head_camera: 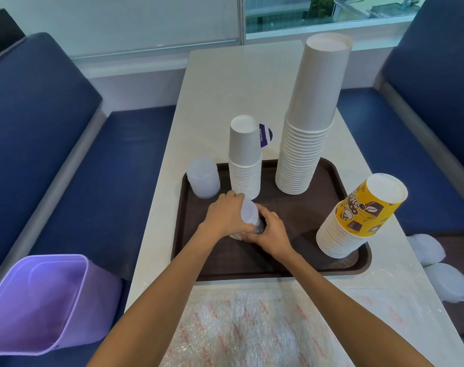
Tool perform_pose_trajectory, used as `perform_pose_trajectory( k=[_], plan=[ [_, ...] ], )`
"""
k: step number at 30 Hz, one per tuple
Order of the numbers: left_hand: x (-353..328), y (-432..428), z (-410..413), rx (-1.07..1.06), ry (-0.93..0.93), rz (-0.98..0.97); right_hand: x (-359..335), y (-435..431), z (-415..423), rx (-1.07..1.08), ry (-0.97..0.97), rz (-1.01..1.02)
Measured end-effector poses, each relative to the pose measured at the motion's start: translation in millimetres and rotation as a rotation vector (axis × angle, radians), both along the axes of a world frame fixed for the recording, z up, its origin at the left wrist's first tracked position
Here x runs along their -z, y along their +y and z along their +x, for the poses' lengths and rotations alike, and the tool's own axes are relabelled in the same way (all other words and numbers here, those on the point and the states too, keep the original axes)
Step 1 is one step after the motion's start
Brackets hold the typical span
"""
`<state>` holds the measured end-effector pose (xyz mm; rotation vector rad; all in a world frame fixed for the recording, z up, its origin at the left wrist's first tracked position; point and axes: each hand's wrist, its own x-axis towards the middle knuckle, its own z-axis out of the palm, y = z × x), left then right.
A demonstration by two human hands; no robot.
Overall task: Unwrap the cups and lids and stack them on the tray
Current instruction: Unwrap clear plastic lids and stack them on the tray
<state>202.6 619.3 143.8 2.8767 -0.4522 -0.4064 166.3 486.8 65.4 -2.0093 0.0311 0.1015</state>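
From my seat I see both hands closed on one short stack of translucent lids that lies tilted above the middle of the brown tray. The left hand wraps its fingers over the stack's upper end. The right hand curls round the lower end, its thumb close to the left thumb. I cannot tell whether film still covers that stack. A second lid stack stands at the tray's far left corner, at the rim. Just beside it rises the small white cup stack, and the tall white cup stack stands at the far right of the tray. The yellow cup stack leans outward at the near right corner; its top cup carries brown lettering and coffee-bean drawings, upside down, and I cannot read the words. A purple label peeks from behind the small white cups, its white writing too small for me. The plastic wrap lies flat on the table before the tray, with faint red print that I cannot read.
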Motion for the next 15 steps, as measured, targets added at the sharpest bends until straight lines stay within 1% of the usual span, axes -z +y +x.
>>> perform_pose_trajectory(
  k=[5,11,15],
  plan=[
    [2.3,0.8,-4.4,-0.028,-0.026,-0.051,-3.0,-0.3,-0.2,-0.01,0.007,0.012],
    [3.5,3.6,-6.4,-0.075,-0.023,-0.131,-4.4,-1.9,0.2,-0.032,0.013,-0.021],
    [-0.3,3.9,-9.6,-0.08,-0.064,-0.157,-8.4,-1.8,0.0,-0.035,0.023,-0.014]
  ],
)
